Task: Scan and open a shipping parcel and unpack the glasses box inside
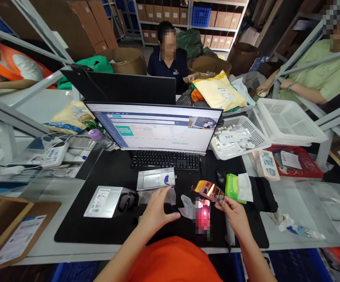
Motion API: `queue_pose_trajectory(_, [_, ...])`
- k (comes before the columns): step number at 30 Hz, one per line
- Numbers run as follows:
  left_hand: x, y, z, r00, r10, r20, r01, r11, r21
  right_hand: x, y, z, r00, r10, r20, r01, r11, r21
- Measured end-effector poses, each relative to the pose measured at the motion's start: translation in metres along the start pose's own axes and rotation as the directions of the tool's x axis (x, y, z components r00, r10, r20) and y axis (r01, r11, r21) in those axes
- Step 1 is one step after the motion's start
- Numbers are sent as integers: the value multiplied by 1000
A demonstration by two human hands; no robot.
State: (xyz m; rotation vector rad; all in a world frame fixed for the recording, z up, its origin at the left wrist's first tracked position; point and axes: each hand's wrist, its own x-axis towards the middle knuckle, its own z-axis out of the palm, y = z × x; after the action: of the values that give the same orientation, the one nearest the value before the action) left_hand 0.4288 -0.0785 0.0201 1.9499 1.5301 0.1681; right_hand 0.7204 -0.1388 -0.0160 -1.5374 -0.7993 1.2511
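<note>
Head camera view: a black desk mat (78, 223) is spreading beneath a keyboard (165, 158), the landmark for every place given here. Behind the keyboard, a monitor (158, 133) is showing a web-style page with a dark header and a green block; its text is too small to read. Well to the keyboard's left, a cardboard box (48, 211) is bearing a white printed label (19, 239), also unreadable. Just right of and behind the keyboard, a white basket (264, 143) is holding pale packets. The keyboard's front edge is carrying a small brand mark, not legible. Nearer the wearer than the keyboard, the left hand (156, 207) is hovering with fingers spread and thumb apart, seemingly gripping nothing; whether its fingertips are touching anything, I cannot tell. Off the keyboard's near right corner, the right hand (235, 209) is pinching the edge of an orange mirrored lens (207, 190). Two silver boxes are lying nearer than the keyboard: one (151, 179) just before it, another (115, 199) to its left, both labelled, lettering unclear.
</note>
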Motion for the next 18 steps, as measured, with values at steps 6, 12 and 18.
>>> queue_pose_trajectory(6, [55, 11, 51, 947, -319, 50, 274, 877, 394, -8, 22, -21, 993, 83, -84, -76, 993, 85])
queue_pose_trajectory(12, [82, 19, 61, 925, -372, 78, 303, 845, 440, -26, 29, -11, 992, 120, -50, -113, 985, 128])
queue_pose_trajectory(18, [39, 20, 23, 970, -244, -12, 217, 839, 498, -28, 29, -13, 995, 99, -32, -92, 981, 169])
